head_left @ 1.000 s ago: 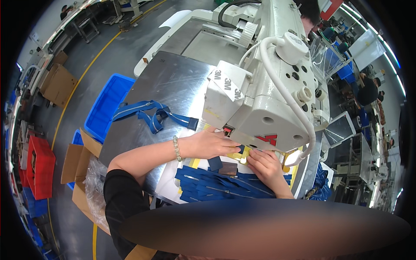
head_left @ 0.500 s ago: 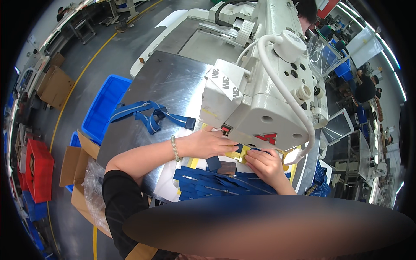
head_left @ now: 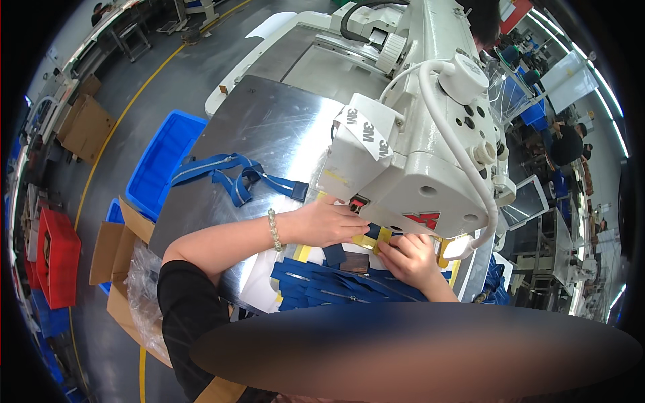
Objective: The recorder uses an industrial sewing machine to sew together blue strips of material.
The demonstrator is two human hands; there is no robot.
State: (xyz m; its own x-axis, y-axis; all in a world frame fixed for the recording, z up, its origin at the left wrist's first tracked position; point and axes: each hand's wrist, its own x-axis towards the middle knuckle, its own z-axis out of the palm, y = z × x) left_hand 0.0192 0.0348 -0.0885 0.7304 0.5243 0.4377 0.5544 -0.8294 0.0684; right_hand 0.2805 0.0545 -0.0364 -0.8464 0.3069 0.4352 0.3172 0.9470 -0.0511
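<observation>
My left hand (head_left: 334, 224) lies with outstretched fingers on the work under the white sewing machine head (head_left: 430, 181). My right hand (head_left: 410, 258) has curled fingers gripping the edge of a yellow piece (head_left: 380, 238), beside a dark blue fabric piece (head_left: 371, 230). Below both hands, many blue zipper strips (head_left: 322, 285) lie in a layered pile on white and yellow backing. A small navy square (head_left: 334, 254) and a dark wooden block (head_left: 356, 262) sit between the hands and pile. The fingertips of my left hand are partly hidden by the machine.
A loose blue zipper strap (head_left: 240, 176) lies on the steel table (head_left: 255, 114). To the left stand blue bins (head_left: 158, 161), an open carton (head_left: 109, 255) with plastic wrap and a red crate (head_left: 57, 258). More zippers (head_left: 494, 282) bunch at the right. A co-worker (head_left: 485, 27) is behind the machine.
My right hand's fingers have bent a little more at the yellow piece. My left hand stays in nearly the same place. The view has shifted slightly.
</observation>
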